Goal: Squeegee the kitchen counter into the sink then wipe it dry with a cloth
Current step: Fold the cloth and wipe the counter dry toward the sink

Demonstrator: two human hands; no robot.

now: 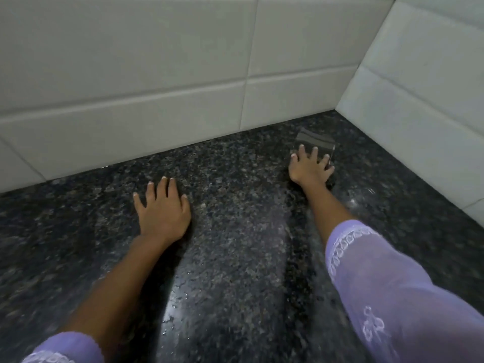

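Note:
The dark speckled granite counter [230,258] fills the lower view, with a few water droplets near its middle. My right hand [310,166] reaches toward the far right corner and presses flat on a dark grey folded cloth [313,140], fingers spread over its near part. My left hand [163,208] lies flat on the counter, palm down, fingers apart, holding nothing. No squeegee or sink is in view.
White tiled walls [157,87] run along the back of the counter and the right side [419,100], meeting in a corner just beyond the cloth. My lilac sleeves [387,289] cover both upper forearms.

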